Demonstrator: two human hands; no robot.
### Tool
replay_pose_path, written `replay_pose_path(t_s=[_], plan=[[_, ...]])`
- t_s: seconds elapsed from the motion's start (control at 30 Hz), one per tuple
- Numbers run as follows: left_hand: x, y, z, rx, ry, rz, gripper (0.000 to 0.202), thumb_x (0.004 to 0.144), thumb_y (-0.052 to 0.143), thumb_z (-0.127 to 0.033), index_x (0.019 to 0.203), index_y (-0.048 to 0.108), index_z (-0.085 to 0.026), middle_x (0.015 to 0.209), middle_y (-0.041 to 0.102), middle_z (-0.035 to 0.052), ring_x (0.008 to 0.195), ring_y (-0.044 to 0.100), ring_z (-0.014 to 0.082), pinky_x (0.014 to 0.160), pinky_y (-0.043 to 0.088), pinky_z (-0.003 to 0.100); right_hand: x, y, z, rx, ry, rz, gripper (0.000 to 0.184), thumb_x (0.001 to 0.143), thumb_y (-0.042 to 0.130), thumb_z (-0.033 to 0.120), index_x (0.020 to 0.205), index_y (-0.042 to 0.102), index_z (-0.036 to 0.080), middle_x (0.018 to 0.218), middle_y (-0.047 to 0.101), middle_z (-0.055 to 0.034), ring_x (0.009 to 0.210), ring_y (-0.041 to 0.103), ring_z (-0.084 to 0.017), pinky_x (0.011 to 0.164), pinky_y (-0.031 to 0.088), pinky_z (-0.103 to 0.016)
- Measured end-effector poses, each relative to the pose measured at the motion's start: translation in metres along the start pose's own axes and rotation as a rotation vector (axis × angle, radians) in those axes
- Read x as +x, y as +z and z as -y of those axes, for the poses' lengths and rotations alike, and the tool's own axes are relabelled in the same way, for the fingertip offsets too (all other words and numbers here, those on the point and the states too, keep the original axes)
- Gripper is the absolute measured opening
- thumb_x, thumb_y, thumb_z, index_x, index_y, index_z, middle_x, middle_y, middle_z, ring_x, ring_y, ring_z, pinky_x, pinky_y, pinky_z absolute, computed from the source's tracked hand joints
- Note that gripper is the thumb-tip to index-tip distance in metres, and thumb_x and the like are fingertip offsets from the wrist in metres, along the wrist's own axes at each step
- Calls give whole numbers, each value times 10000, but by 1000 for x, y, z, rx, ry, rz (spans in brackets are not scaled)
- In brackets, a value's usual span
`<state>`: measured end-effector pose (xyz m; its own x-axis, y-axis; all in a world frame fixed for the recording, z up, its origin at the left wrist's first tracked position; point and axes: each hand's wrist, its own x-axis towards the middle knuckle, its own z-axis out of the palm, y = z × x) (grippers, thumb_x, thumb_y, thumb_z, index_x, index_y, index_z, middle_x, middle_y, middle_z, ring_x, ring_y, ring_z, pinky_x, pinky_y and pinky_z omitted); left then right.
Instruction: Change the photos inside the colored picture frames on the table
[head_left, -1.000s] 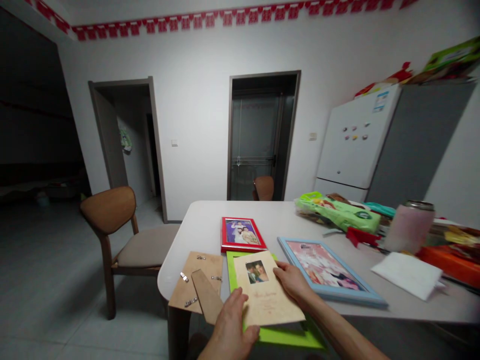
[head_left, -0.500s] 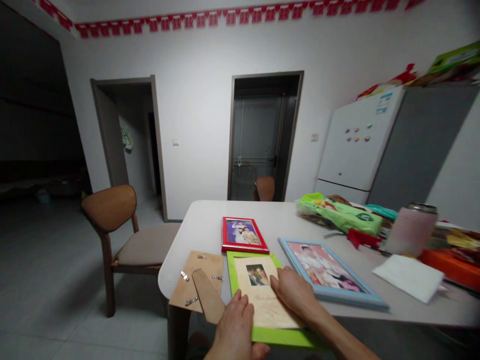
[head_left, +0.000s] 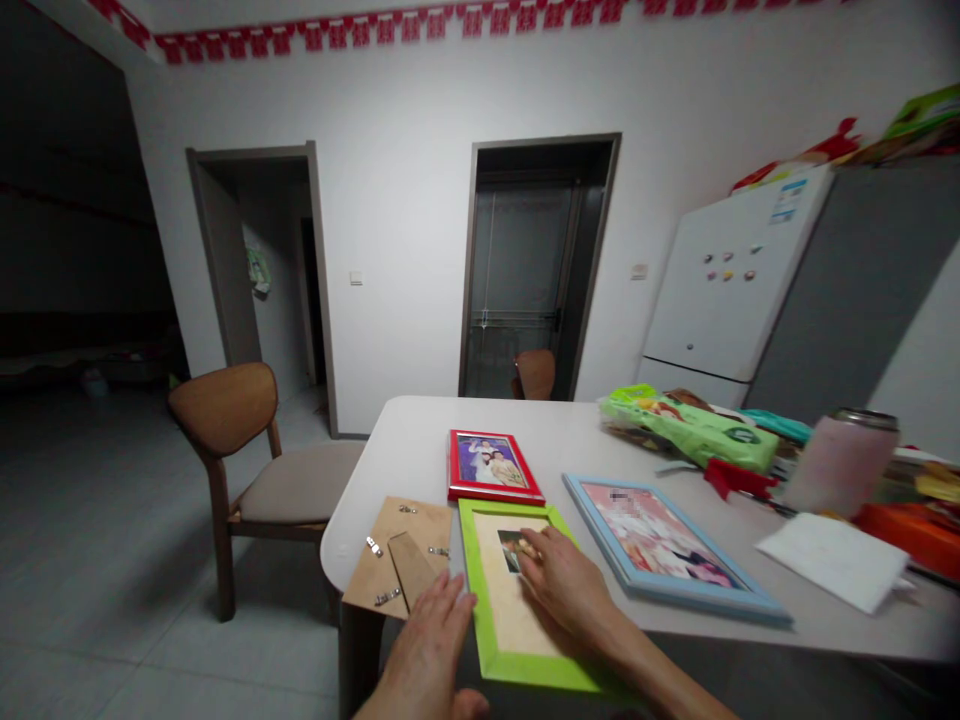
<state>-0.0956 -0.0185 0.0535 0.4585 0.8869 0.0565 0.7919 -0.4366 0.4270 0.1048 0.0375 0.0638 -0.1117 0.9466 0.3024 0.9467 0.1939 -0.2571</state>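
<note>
A green picture frame (head_left: 491, 662) lies at the table's front edge with a beige sheet (head_left: 499, 625) inside its border. The sheet carries a small dark photo (head_left: 510, 562), partly covered by my right hand (head_left: 559, 580). That hand rests on the sheet with bent fingers, fingertips at the photo, gripping nothing visible. My left hand (head_left: 431, 640) is open, fingers stretched out beside the frame's left edge. It covers part of a brown backing board (head_left: 367, 590) with metal clips and a stand leg. A red picture frame (head_left: 497, 494) touches the green one's far edge.
Right of the green frame lies a blue picture frame (head_left: 660, 585). Farther right are a folded white paper (head_left: 836, 560), a pink jar (head_left: 844, 465), green packaging (head_left: 694, 430) and an orange box (head_left: 911, 535). A wooden chair (head_left: 229, 410) stands left of the table (head_left: 409, 430).
The beige sheet, which overlapped the green frame's lower border, now lies within it. My left hand has moved left off the frame. My right hand has shifted left onto the photo.
</note>
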Motion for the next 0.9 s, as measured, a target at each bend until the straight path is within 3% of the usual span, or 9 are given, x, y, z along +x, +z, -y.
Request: replay_pose_path(t_s=[0.17, 0.27, 0.37, 0.47, 0.6, 0.77, 0.9], plan=[[-11, -17, 64, 219, -322, -191, 682, 564, 549, -136, 1213, 353, -62, 1314, 289, 155, 1217, 222, 253, 1000, 214, 377, -8, 12, 73, 176, -225, 63, 331, 751, 411, 344, 1022, 546, 209, 924, 568, -82, 884, 478, -207, 770, 324, -317], [-7, -12, 86, 237, -297, -277, 584, 599, 498, -120, 1173, 407, -56, 1255, 394, 152, 1171, 332, 227, 980, 272, 330, -7, 27, 106, 169, -248, 82, 389, 668, 502, 413, 1003, 543, 220, 920, 561, -87, 881, 466, -243, 777, 315, -376], [-2, -7, 92, 220, -233, -363, 567, 568, 498, -84, 1133, 451, -106, 1194, 475, 120, 1114, 414, 217, 947, 330, 331, -2, 41, 116, 210, -209, 93, 480, 582, 578, 340, 1043, 522, 217, 933, 543, -93, 881, 461, -249, 773, 331, -376], [-1, -9, 87, 177, -151, -460, 545, 568, 519, -79, 1110, 463, -105, 1144, 517, 124, 1067, 462, 214, 919, 370, 340, 1, 41, 108, 345, -184, 63, 526, 573, 546, 221, 1096, 499, 201, 944, 534, -90, 890, 464, -217, 768, 358, -322], [0, -14, 62, 112, -19, -518, 530, 579, 596, -132, 1094, 475, -100, 1153, 501, 156, 1079, 445, 249, 912, 376, 406, -8, 11, 80, 457, -226, 21, 450, 585, 499, 185, 1032, 554, 198, 971, 532, -73, 905, 471, -191, 805, 362, -297], [12, 1, 4, 11, 97, -380, 555, 577, 659, -160, 1099, 472, -137, 1180, 480, 148, 1091, 431, 258, 914, 372, 422, -31, -29, 19, 388, -189, 106, 413, 589, 450, 169, 975, 596, 184, 1027, 531, -78, 967, 479, -190, 866, 352, -292], [25, 17, -31, -49, 99, -229, 568, 567, 688, -175, 1090, 477, -104, 1190, 465, 161, 1103, 413, 264, 942, 339, 403, -44, -36, -23, 305, -110, 174, 441, 583, 441, 178, 995, 596, 175, 1069, 532, -86, 1011, 471, -202, 905, 331, -298]])
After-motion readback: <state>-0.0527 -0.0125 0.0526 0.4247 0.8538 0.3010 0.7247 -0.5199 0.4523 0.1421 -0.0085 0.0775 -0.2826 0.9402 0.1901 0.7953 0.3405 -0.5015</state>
